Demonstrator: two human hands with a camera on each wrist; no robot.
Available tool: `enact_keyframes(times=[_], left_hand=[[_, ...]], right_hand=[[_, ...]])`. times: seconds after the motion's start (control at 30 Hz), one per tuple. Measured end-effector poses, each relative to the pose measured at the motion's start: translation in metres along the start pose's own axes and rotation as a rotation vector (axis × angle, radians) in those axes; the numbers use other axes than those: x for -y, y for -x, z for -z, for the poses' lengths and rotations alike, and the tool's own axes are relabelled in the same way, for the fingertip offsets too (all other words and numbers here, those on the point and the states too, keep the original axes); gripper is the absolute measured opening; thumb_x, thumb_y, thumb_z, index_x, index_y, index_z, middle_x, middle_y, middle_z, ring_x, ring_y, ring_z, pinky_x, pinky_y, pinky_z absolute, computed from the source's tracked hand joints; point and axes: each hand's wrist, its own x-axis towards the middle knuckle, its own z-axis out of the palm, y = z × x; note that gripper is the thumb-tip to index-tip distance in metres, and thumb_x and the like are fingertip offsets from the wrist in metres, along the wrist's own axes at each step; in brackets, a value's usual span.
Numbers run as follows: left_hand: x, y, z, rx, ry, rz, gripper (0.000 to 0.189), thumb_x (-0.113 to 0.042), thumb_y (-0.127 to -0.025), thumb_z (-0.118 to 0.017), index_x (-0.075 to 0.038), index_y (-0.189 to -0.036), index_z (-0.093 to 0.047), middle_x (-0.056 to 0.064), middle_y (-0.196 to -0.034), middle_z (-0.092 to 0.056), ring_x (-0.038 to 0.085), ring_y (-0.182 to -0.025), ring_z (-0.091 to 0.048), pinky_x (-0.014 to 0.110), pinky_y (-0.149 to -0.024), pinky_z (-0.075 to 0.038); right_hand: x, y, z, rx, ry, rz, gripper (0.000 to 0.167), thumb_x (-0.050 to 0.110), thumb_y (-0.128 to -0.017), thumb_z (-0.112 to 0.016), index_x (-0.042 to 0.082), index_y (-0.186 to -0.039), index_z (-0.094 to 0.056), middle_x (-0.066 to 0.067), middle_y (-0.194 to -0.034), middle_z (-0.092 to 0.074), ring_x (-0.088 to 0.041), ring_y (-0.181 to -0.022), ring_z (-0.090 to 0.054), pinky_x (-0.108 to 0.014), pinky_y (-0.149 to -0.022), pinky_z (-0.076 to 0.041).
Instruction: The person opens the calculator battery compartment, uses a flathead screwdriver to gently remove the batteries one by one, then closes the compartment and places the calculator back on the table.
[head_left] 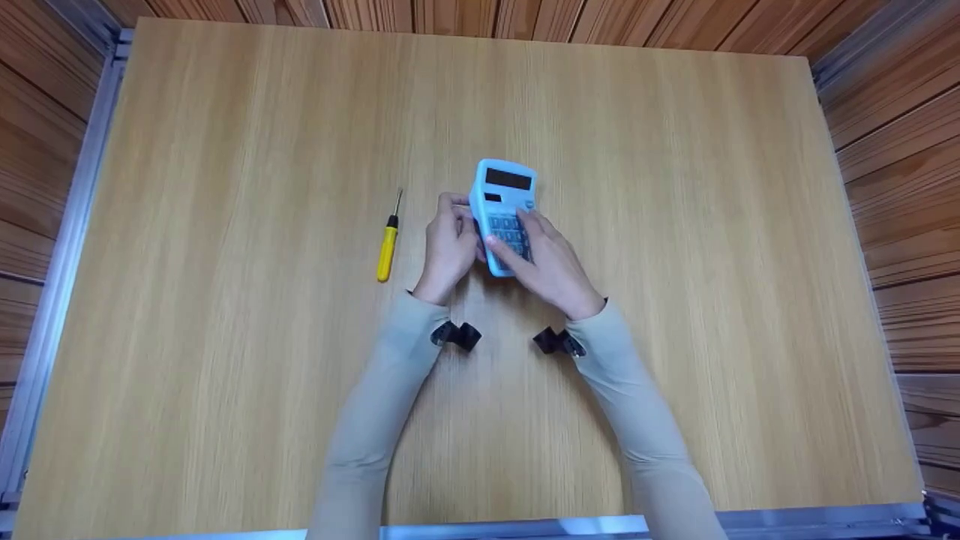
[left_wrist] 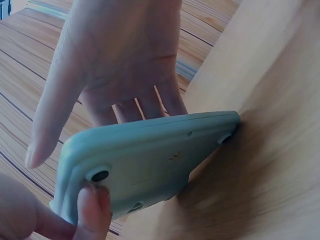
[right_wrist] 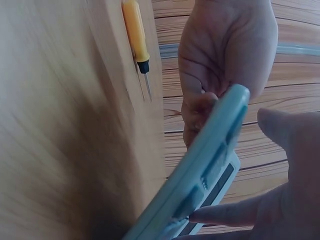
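Observation:
A light blue calculator point(head_left: 504, 196) is held tilted, its display and keys facing up in the head view. My left hand point(head_left: 450, 244) grips it along its left side. In the left wrist view, curled left fingertips point(left_wrist: 94, 205) meet at a round black foot point(left_wrist: 100, 175) on the calculator's back. Whether they pinch the foot itself, I cannot tell. My right hand point(head_left: 551, 266) lies over the keypad side. Its fairly straight fingers point(right_wrist: 225, 214) touch the front, while its thumb point(right_wrist: 272, 125) stands off the edge in the right wrist view.
To the left of my left hand, a yellow screwdriver point(head_left: 387, 251) with a black collar lies on the wooden table point(head_left: 247, 337), tip pointing away. Metal rails point(head_left: 56, 277) and wood-plank walls border the table.

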Motion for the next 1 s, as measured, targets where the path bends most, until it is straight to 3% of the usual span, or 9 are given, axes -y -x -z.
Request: enact_keyframes(times=[0.17, 0.27, 0.47, 0.7, 0.9, 1.0], left_hand=[[0.002, -0.002, -0.002, 0.044, -0.02, 0.039, 0.033, -0.008, -0.103, -0.034, -0.001, -0.134, -0.04, 0.017, -0.129, -0.056, 0.022, -0.113, -0.057, 0.031, -0.094, -0.048], [0.005, -0.002, -0.005, 0.087, -0.008, 0.06, 0.04, -0.01, -0.104, -0.031, -0.002, -0.143, -0.034, 0.017, -0.142, -0.047, 0.024, -0.128, -0.05, 0.034, -0.106, -0.041], [0.008, 0.0, -0.01, 0.173, 0.055, 0.095, 0.048, -0.023, -0.106, -0.027, -0.008, -0.151, -0.025, 0.013, -0.149, -0.04, 0.025, -0.133, -0.045, 0.038, -0.109, -0.037], [0.007, 0.001, -0.016, 0.227, 0.137, 0.137, 0.052, -0.029, -0.106, -0.023, -0.012, -0.154, -0.014, 0.008, -0.157, -0.027, 0.021, -0.142, -0.03, 0.038, -0.116, -0.025], [0.005, -0.001, -0.021, 0.233, 0.109, 0.127, 0.05, -0.025, -0.105, -0.025, -0.006, -0.151, -0.016, 0.012, -0.156, -0.027, 0.022, -0.14, -0.032, 0.036, -0.113, -0.03], [0.005, -0.001, -0.021, 0.258, 0.116, 0.14, 0.051, -0.028, -0.106, -0.024, -0.008, -0.151, -0.015, 0.012, -0.155, -0.028, 0.023, -0.136, -0.038, 0.037, -0.109, -0.036]], right_hand=[[0.002, 0.0, -0.003, 0.017, -0.007, 0.026, 0.08, 0.057, -0.095, -0.046, 0.003, -0.15, -0.026, -0.021, -0.154, -0.028, -0.033, -0.14, -0.032, -0.044, -0.114, -0.029], [0.002, 0.0, -0.003, 0.025, -0.04, 0.033, 0.076, 0.053, -0.096, -0.044, 0.003, -0.15, -0.027, -0.02, -0.153, -0.03, -0.032, -0.139, -0.034, -0.043, -0.113, -0.029], [-0.001, 0.0, -0.003, -0.004, -0.078, 0.071, 0.071, 0.049, -0.098, -0.045, 0.002, -0.148, -0.031, -0.019, -0.151, -0.035, -0.031, -0.138, -0.036, -0.042, -0.113, -0.03], [-0.003, -0.001, -0.004, -0.103, -0.199, 0.159, 0.059, 0.039, -0.099, -0.049, 0.001, -0.143, -0.041, -0.016, -0.146, -0.044, -0.028, -0.133, -0.044, -0.039, -0.108, -0.038], [-0.004, -0.002, -0.005, -0.157, -0.295, 0.183, 0.049, 0.027, -0.099, -0.052, -0.001, -0.139, -0.047, -0.017, -0.141, -0.049, -0.027, -0.124, -0.054, -0.036, -0.097, -0.049], [-0.005, -0.002, -0.005, -0.183, -0.356, 0.191, 0.045, 0.02, -0.098, -0.053, -0.003, -0.136, -0.049, -0.018, -0.139, -0.051, -0.028, -0.121, -0.056, -0.036, -0.095, -0.05]])
